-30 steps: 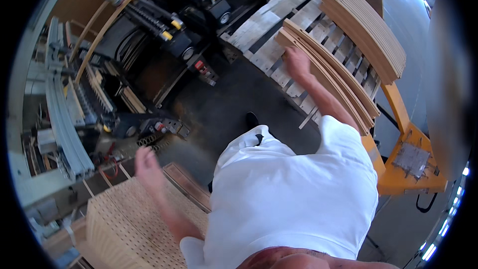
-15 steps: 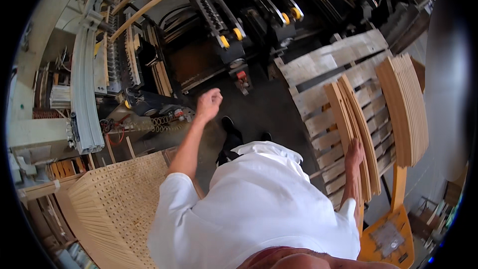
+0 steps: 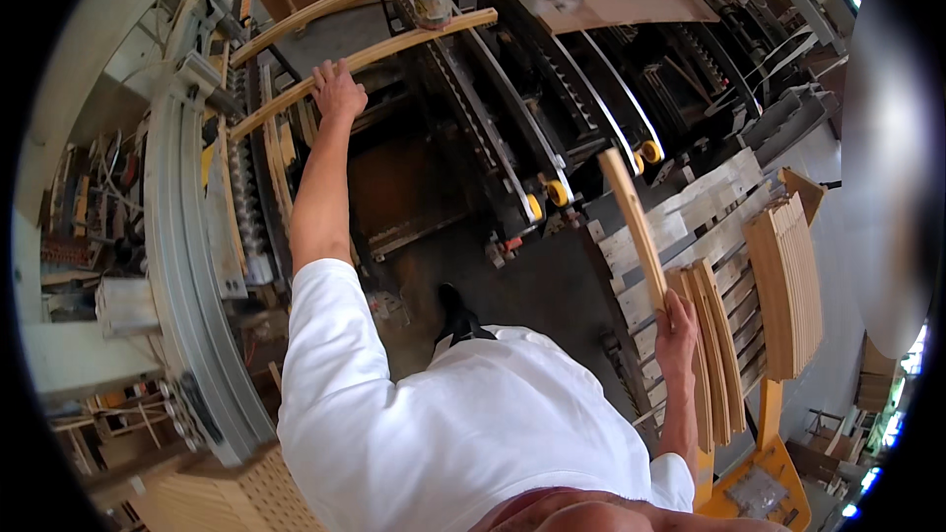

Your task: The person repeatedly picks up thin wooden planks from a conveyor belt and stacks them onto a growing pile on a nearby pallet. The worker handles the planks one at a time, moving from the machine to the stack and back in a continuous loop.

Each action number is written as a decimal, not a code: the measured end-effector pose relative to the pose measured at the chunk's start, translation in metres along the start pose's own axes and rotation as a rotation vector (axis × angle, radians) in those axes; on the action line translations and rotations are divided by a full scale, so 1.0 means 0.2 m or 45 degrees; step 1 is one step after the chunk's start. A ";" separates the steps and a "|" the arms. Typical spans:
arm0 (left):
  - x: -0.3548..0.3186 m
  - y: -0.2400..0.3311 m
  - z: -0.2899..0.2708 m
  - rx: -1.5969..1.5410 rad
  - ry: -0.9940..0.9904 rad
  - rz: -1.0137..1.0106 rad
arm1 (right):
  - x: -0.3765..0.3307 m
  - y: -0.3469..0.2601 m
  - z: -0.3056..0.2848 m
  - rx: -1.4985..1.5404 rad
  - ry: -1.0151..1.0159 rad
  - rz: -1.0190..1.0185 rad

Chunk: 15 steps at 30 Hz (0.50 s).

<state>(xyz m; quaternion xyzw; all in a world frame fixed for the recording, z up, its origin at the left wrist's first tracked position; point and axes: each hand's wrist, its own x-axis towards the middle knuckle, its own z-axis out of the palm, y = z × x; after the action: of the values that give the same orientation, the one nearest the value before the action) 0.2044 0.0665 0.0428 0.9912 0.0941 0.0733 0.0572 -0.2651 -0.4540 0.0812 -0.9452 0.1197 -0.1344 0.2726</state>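
With the fingers of my left hand (image 3: 340, 97) curled over it, a long curved wooden slat (image 3: 409, 39) lies across the machine's rails at the upper left. A grey cylindrical machine head (image 3: 432, 2) is right by its far end. My right hand (image 3: 676, 333) is closed round the near end of another wooden slat (image 3: 634, 222), which points up and away over the pallet (image 3: 680, 209). Beside that hand, a few curved slats (image 3: 717, 360) lie together on the pallet. Farther right sits a bigger stack of slats (image 3: 785, 281).
Black machine rails (image 3: 493, 128) with yellow rollers (image 3: 558, 193) reach toward me. A grey metal beam (image 3: 182, 266) runs down the left. Perforated light wood pieces (image 3: 251, 493) stand at the lower left, and a yellow pallet truck (image 3: 759, 493) at the lower right.
My left hand has reached forward onto the curved slat in the machine. My right hand has lifted one slat up from the small group on the pallet. The view has shifted.
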 end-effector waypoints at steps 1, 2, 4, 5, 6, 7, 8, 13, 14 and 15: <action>0.07 -0.02 0.01 0.008 -0.045 0.005 | 0.09 -0.12 0.02 0.021 -0.059 -0.006; 0.14 -0.06 0.03 0.015 -0.093 0.007 | 0.18 -0.26 0.03 -0.024 -0.087 -0.066; 0.22 -0.10 0.05 0.001 -0.113 0.074 | 0.37 -0.46 0.09 -0.073 -0.139 -0.222; 0.22 -0.10 0.05 -0.024 -0.094 0.138 | 0.47 -0.55 0.13 -0.083 -0.167 -0.314; 0.19 -0.10 0.05 -0.045 -0.079 0.197 | 0.57 -0.62 0.16 -0.090 -0.204 -0.405; 0.16 -0.11 0.04 -0.056 -0.061 0.250 | 0.67 -0.69 0.22 -0.067 -0.221 -0.479; 0.06 -0.09 0.03 -0.100 0.059 0.350 | 0.76 -0.76 0.29 -0.038 -0.249 -0.554; -0.70 0.07 -0.11 -0.425 -0.236 0.423 | 1.24 -1.16 0.75 -0.063 -0.438 -0.955; -0.87 0.10 -0.16 -0.391 -0.331 0.366 | 1.32 -1.26 0.88 -0.002 -0.446 -1.081; -1.05 0.09 -0.16 -0.550 -0.311 0.390 | 1.40 -1.35 1.02 -0.020 -0.495 -1.157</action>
<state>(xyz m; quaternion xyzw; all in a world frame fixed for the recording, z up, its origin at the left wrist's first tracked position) -0.0012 0.0118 0.0480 0.9602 -0.0820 -0.0204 0.2662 0.1045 -0.2163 0.1153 -0.9113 -0.3566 -0.0599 0.1966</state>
